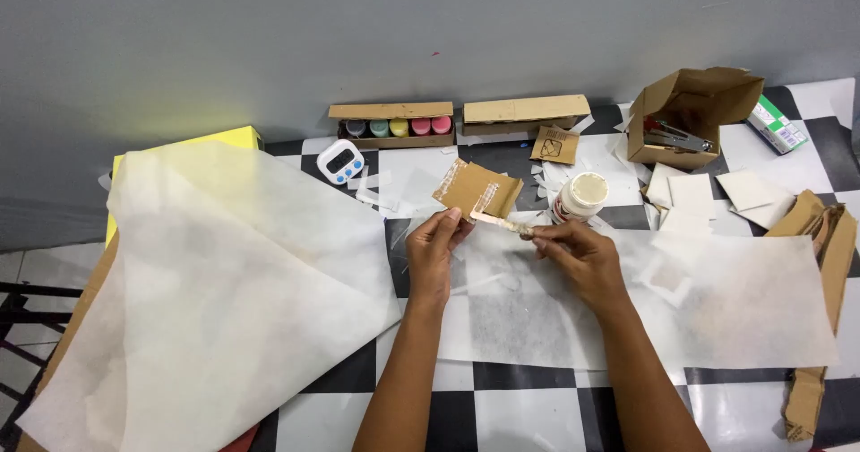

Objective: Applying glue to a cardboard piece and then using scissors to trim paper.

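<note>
Hands meet just above centre of the frame: left hand (pixel 433 250) pinches the lower edge of a small folded cardboard piece (pixel 477 190), fingers closed on it, holding it up off the table; right hand (pixel 580 253) is clamped on a small brush (pixel 512 226), fingertips bunched round its dark end near centre frame. Brush runs roughly left-right with a slight tilt, pale tip pointing left and a little up, touching the bottom edge of the cardboard piece where whitish smears show. Cardboard piece has its long axis tilted, left end higher toward upper left, right end dropping toward the glue jar (pixel 580 197), flat face toward the camera. Judgement: glue is being spread on the card edge; doing it well means a steady pinch on a dry corner, short strokes along the edge, thin even coat, thumb kept clear of wet patches, work held over the white paper sheet (pixel 717 318) so drips land there. Jar stands just right of the cardboard piece, lid on or off I cannot tell. Big crumpled tissue sheet (pixel 215 291) fills the left of the frame. Farther back: box of paint pots (pixel 394 126), white timer (pixel 341 162), open carton (pixel 690 116) upper right, all on the checkered table (pixel 520 416).
</note>
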